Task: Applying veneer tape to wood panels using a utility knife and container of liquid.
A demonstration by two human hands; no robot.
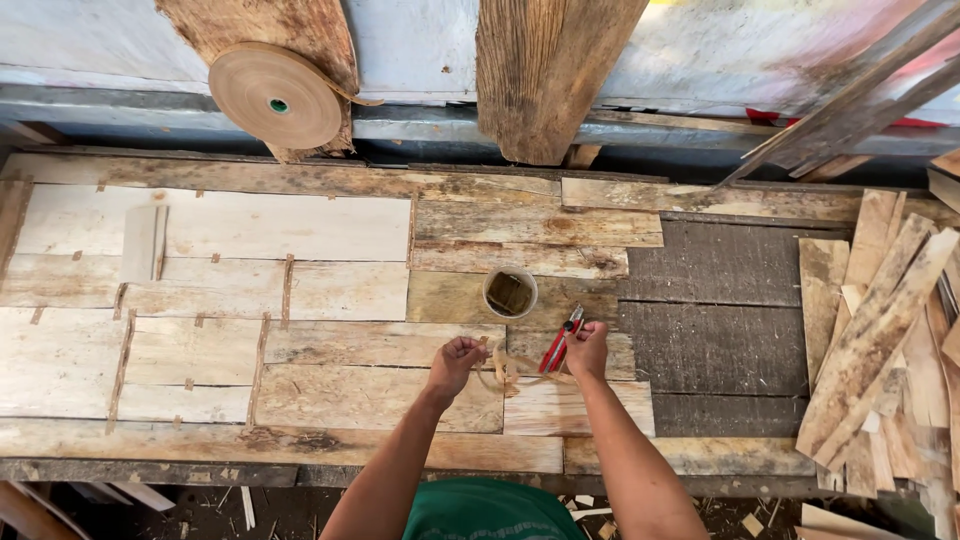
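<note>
Both hands, curled tape strip partly hidden.

I see a long wooden bench covered in thin veneer sheets patched together with small tape strips. A small round cup stands near the middle, and a loose pile of veneer offcuts lies at the right end.

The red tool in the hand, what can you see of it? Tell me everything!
The red-handled tool looks like a small cutter or pliers with red grips and a bit of silver metal at its upper end. The right hand grips it near the lower end, so it points up and slightly left, toward the small round cup. It is tilted, raised above the wooden sheets. Its tip is too small to make out clearly.
</note>
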